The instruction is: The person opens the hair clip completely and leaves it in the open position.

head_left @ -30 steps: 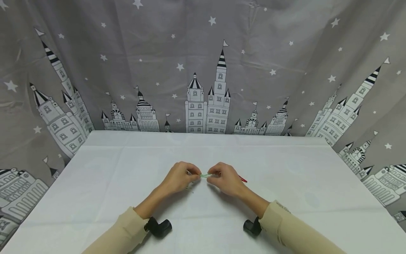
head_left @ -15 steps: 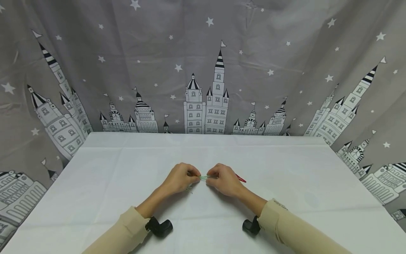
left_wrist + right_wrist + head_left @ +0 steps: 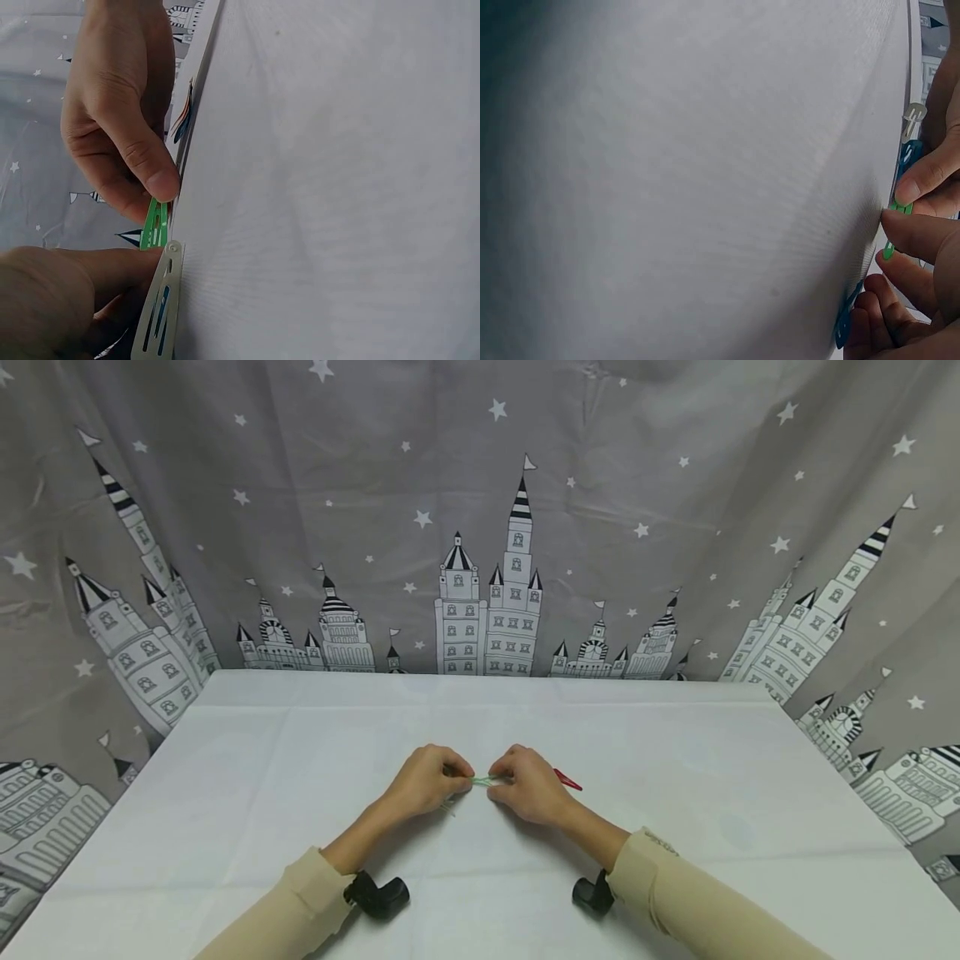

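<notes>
A green snap hair clip (image 3: 481,782) spans the small gap between my two hands, above the white table. My left hand (image 3: 425,781) pinches one end of it; my right hand (image 3: 531,785) has thumb and forefinger at the other end. From the left hand a beige snap clip (image 3: 159,307) sticks out, with some blue behind its slots. A blue clip (image 3: 910,152) shows by the left fingers in the right wrist view. Behind the right hand a red clip (image 3: 567,779) pokes out, and a blue clip (image 3: 846,319) shows below its curled fingers.
A white cloth covers the table (image 3: 480,893). Behind its far edge hangs a grey curtain (image 3: 300,443) printed with castles and stars. Black wrist cameras (image 3: 378,897) sit under both beige sleeves (image 3: 273,910).
Both hands stay nearly in place with the green hair clip between them. Slightly more of the red clip shows beside the right hand. The head view has shifted a little.
</notes>
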`<move>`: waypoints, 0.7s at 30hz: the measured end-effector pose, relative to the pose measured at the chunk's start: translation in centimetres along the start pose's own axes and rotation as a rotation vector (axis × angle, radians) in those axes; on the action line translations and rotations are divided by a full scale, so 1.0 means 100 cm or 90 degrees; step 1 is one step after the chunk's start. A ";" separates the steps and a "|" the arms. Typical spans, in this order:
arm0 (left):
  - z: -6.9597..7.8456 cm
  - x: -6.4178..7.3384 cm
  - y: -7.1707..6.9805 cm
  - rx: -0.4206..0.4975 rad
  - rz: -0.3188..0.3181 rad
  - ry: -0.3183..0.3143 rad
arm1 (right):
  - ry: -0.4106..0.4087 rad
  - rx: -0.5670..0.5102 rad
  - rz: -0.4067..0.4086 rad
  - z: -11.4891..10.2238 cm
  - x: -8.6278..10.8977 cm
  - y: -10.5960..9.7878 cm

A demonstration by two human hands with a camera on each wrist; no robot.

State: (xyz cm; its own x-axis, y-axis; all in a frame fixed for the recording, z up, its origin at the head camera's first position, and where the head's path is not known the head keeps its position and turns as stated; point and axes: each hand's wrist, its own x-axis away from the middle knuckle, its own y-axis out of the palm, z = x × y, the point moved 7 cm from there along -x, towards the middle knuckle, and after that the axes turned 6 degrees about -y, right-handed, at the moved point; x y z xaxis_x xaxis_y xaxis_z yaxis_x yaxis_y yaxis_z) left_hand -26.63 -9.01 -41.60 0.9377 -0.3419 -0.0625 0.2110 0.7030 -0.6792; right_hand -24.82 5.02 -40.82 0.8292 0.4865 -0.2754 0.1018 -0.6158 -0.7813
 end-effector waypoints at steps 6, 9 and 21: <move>0.000 0.000 0.001 0.001 0.006 0.000 | 0.001 0.012 -0.006 0.001 0.000 0.002; -0.001 0.000 0.001 -0.002 0.011 0.000 | -0.001 0.015 -0.006 0.001 -0.001 0.002; -0.001 0.000 0.001 -0.013 0.011 -0.005 | 0.012 0.022 -0.009 0.000 0.000 0.002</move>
State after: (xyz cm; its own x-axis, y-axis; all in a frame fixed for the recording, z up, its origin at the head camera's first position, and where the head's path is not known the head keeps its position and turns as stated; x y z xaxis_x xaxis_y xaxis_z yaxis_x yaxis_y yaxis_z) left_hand -26.60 -9.02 -41.77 0.9432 -0.3249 -0.0694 0.1887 0.6957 -0.6931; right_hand -24.81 4.92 -41.00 0.8382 0.4831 -0.2531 0.0949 -0.5862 -0.8046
